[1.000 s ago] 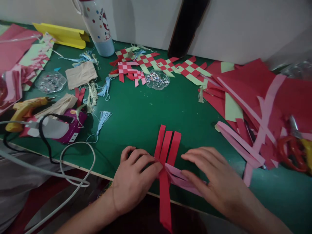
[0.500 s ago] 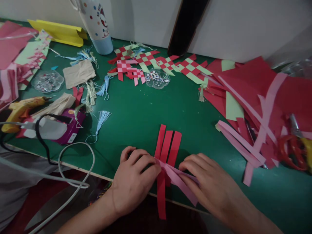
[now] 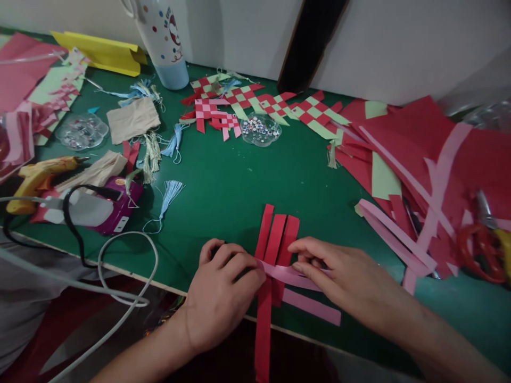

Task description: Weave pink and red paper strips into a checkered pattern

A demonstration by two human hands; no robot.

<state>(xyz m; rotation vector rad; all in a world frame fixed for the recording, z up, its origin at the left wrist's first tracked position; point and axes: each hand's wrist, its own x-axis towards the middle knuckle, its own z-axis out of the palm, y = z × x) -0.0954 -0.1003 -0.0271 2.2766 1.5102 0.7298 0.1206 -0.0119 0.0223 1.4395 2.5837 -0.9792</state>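
Right hand (image 3: 339,271) looks pinched on a pink strip (image 3: 285,275) running rightward, crossing 3 red strips (image 3: 276,236) that point away. Left hand (image 3: 225,290) covers the crossing's left side; can't tell its grip.

Paper strips (image 3: 276,239) and a glue gun (image 3: 35,183) suggest a craft workspace.

The left hand (image 3: 227,291) hides part of the paper strips (image 3: 276,239) beneath it. The view's upper edge crops the bottle (image 3: 163,40).
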